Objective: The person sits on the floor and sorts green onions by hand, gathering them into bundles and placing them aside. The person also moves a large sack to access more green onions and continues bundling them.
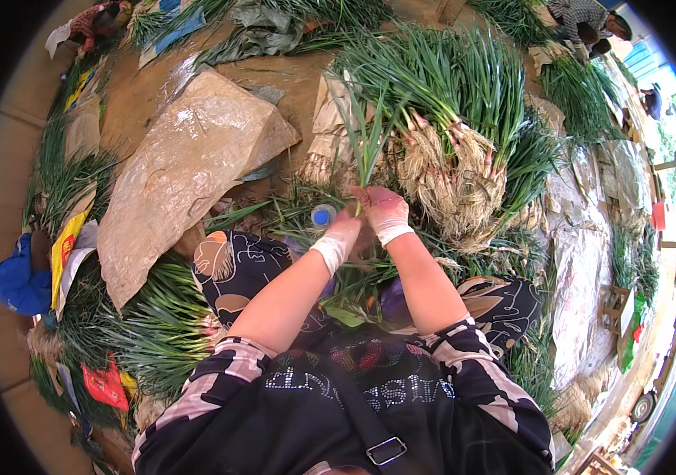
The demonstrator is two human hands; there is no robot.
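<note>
A green garlic plant stands upright between my hands, its long leaves pointing away from me. Thin whitish gloves cover both hands. My right hand grips the lower stalk, and my left hand closes on it just below; fingers hide its root end. Right of the hands lies a big heap of green garlic, with pale tangled roots towards me. A bottle with a blue cap is close beside my left hand. Loose leaves litter the ground between my knees.
A large tan plastic sheet spreads at the left. Below it lies another green garlic pile. Whitish sacking runs along the right. Other people crouch around: one in blue, one in red, one in a checked top.
</note>
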